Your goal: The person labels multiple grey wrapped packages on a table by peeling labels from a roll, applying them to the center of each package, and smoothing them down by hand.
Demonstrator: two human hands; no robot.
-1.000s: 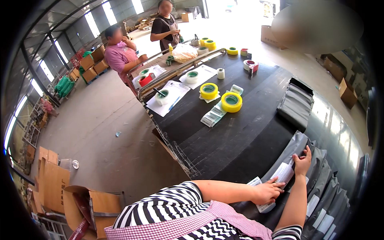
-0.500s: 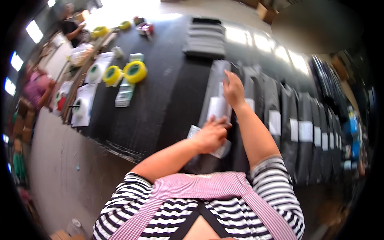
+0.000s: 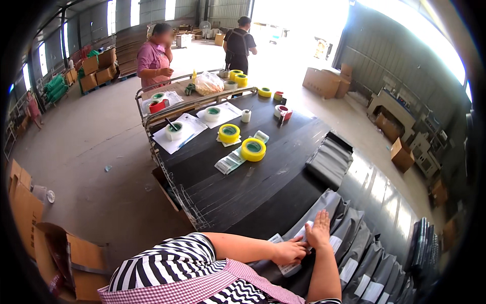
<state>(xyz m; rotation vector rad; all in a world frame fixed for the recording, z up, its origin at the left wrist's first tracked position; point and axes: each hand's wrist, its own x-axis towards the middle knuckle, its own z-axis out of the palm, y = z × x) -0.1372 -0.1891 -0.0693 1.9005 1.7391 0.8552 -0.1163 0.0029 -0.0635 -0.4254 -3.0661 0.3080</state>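
Note:
Several grey plastic mailing bags lie side by side along the table's near right edge. My right hand [image 3: 318, 231] lies flat on the nearest grey mailing bag [image 3: 324, 204], its fingers stretched out, at a white label on the bag. Close beside it, my left hand [image 3: 290, 251] has its fingers curled, with the fingertips near that label. It appears to hold a strip of white printed labels [image 3: 288, 269], part of which shows below the palm and part behind the wrist. The palm side of the left hand is hidden.
A stack of folded grey bags [image 3: 330, 161] sits farther along the black table [image 3: 202, 187]. Yellow tape rolls [image 3: 253, 150], a label strip [image 3: 230, 161] and papers [image 3: 180, 133] lie at left. Two people stand beyond a second table. Cardboard boxes [image 3: 324, 82] stand on the floor.
My view has swung up and left, so the room and co-workers show more. The right hand now lies flatter on the bag; the left stays beside it.

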